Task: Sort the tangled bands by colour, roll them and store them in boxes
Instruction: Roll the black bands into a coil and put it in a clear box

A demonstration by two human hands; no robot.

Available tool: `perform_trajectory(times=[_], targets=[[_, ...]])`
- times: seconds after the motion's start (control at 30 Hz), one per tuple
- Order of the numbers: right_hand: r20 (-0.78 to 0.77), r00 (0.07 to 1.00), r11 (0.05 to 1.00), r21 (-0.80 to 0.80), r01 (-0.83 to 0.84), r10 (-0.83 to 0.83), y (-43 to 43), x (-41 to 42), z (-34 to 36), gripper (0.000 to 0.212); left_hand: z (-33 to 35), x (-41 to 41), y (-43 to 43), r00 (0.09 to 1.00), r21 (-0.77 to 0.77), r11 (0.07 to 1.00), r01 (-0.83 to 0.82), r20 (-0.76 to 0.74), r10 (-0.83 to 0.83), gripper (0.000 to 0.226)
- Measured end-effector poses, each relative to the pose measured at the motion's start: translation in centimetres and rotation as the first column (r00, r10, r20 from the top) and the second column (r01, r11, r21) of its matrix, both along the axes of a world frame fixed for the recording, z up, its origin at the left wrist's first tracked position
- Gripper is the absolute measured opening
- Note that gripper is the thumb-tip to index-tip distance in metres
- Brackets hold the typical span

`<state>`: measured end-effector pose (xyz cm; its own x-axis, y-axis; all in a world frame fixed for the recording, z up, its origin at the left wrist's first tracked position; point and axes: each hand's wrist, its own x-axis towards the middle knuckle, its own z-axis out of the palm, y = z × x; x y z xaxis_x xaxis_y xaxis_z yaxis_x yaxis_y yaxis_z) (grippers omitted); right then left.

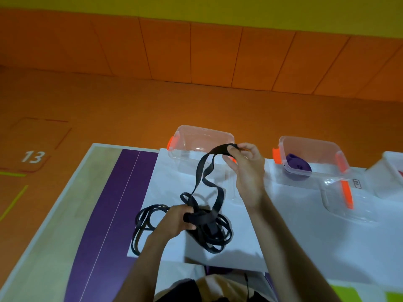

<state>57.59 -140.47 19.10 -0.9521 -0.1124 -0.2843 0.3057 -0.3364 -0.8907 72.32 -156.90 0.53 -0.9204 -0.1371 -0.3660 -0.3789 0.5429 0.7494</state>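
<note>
Lap (185, 290): cut off at the bottom edge; dark cloth beside a paler patch, hard to make out.
Left hand (177, 219): fingers curled round the black bands (214, 234), a flat, matt tangle of loops near the sheet's (170, 184) near edge.
Right hand (247, 168): raised, pinching one wide black strand that sags back into the tangle.
Sheet: white, smooth, on a mat (102, 192) of pale wood tone with a purple stripe.
Box (202, 138): clear plastic, rounded corners, orange clasp; at the sheet's far edge, partly behind the right hand.
Second box (311, 149): same kind, further right; holds a rolled purple band (297, 166).
Lid (346, 205): clear, orange clasp, just before the second box.
Third box (390, 171): cut off at the right edge; contents unclear.
Floor (130, 101): orange, marked "13" at left.
</note>
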Motion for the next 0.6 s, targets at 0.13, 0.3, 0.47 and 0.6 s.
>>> perform_trajectory(times=[0.13, 0.3, 0.47, 0.6], targets=[[0.044, 0.999, 0.99, 0.138, -0.011, 0.005, -0.3, 0.3, -1.8, 0.021, 1.1, 0.7, -1.0, 0.989, -0.02, 0.999, 0.033, -0.146, -0.035, 0.035], [0.058, 0.998, 0.992, 0.128, 0.008, -0.015, -0.2, 0.6, -3.3, 0.022, 1.8, 2.1, -2.7, 0.961, -0.028, 0.999, -0.038, -0.274, 0.029, 0.036], [0.018, 1.0, 0.999, 0.037, 0.02, -0.021, -0.3, 0.6, -2.4, 0.025, 1.3, 3.1, -3.7, 0.976, -0.148, 0.989, -0.015, -0.217, -0.017, 0.027], [-0.074, 0.997, 0.999, -0.04, -0.037, 0.034, -0.5, 0.6, -0.1, 0.027, 0.7, 3.3, -3.8, 0.994, -0.328, 0.944, 0.046, -0.076, -0.074, 0.02]])
